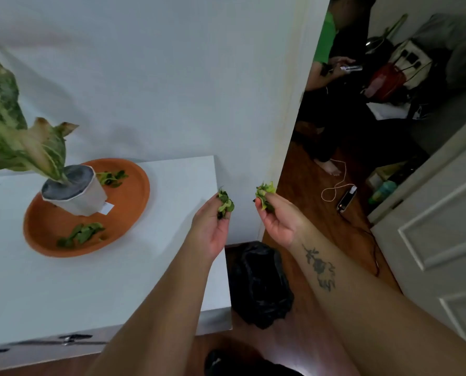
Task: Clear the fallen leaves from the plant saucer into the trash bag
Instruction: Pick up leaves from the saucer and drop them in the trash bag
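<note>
Head view: both hands, left (208, 229) and right (276, 218), pinching leaves, halfway done; next, over the trash bag (259, 283) and let go.

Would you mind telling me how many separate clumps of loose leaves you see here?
4. One lies on the saucer behind the pot, one at its front, one is pinched in the left hand, one in the right hand. More may hide behind the pot.

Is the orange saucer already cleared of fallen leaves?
No, two clumps of leaves lie in the saucer beside the pot.
</note>
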Tool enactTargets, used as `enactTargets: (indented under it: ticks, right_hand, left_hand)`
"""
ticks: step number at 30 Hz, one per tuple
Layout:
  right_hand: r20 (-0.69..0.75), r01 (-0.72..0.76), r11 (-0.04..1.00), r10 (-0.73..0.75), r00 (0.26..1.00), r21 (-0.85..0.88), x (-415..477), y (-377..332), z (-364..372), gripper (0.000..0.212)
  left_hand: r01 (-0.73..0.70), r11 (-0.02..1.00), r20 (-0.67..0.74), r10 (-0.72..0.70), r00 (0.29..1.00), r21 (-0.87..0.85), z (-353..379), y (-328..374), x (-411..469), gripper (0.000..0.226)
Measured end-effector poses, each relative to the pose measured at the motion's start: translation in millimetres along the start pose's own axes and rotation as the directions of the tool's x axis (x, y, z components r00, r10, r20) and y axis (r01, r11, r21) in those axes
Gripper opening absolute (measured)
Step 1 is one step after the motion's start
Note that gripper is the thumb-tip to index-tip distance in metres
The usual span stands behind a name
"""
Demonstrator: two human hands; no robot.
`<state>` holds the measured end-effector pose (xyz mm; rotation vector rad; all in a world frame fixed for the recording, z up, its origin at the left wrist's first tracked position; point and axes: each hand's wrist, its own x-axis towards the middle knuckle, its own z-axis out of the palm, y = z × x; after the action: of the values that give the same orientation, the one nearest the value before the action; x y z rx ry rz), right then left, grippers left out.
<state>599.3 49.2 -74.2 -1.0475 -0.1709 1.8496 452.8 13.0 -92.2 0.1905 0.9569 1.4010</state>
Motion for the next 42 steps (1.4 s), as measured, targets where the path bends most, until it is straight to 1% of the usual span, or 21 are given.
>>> enactTargets:
  ticks: [1,3,6,8,10,14,20,25,28,31,33,35,42]
  right_hand:
    - [0.003,0.010,1.000,-0.011,1.000,0.020,2,-2,-2,0.009]
    - [0.011,0.018,0.999,-0.019,1.000,0.047,5,-3,-7,0.009]
    - [0.020,0.006,0.998,-0.007,1.000,0.058,10,-3,-15,0.010]
    - [0.013,-0.007,0.999,0.007,1.000,0.044,14,-4,-22,0.009]
    - [-0.004,-0.014,0.999,0.014,1.000,0.039,19,-8,-30,0.010]
    - [-0.024,-0.064,0.998,0.065,0.998,0.015,36,-21,-51,0.010]
    - [-0.020,-0.150,0.989,0.150,0.989,-0.004,64,-41,-81,0.010]
    - [-0.028,-0.213,0.977,0.212,0.977,-0.031,95,-57,-111,0.011]
    - [-0.057,-0.252,0.967,0.250,0.967,-0.039,113,-58,-128,0.009]
    - [-0.079,-0.285,0.957,0.280,0.957,-0.054,126,-55,-142,0.011]
    - [-0.103,-0.306,0.951,0.300,0.948,-0.050,137,-48,-153,0.011]
    - [-0.126,-0.320,0.945,0.310,0.942,-0.067,148,-39,-163,0.010]
    - [-0.184,-0.375,0.924,0.357,0.916,-0.076,199,8,-212,0.009]
  left_hand:
    - [0.018,1.000,0.013,-0.018,1.000,-0.006,2,-2,4,0.038]
    - [0.038,0.999,0.031,-0.037,0.999,-0.031,2,-9,11,0.041]
    - [0.053,0.997,0.047,-0.050,0.998,-0.051,6,-18,17,0.034]
    - [0.054,0.997,0.036,-0.052,0.998,-0.049,9,-25,20,0.025]
    - [0.058,0.996,0.014,-0.057,0.998,-0.062,13,-33,22,0.022]
    - [0.062,0.995,-0.056,-0.067,0.996,-0.079,26,-53,26,0.010]
    - [0.042,0.987,-0.177,-0.070,0.982,-0.155,43,-90,40,0.007]
    - [-0.002,0.977,-0.307,-0.065,0.950,-0.214,43,-123,65,0.008]
    - [-0.036,0.975,-0.348,-0.043,0.936,-0.219,39,-141,80,0.010]
    - [-0.035,0.974,-0.372,-0.052,0.927,-0.224,30,-157,93,0.011]
    - [-0.015,0.980,-0.406,-0.069,0.911,-0.200,19,-169,103,0.009]
    - [0.034,0.988,-0.430,-0.096,0.898,-0.150,8,-182,112,0.008]
    - [0.145,0.985,-0.410,-0.173,0.896,-0.097,-42,-234,143,0.016]
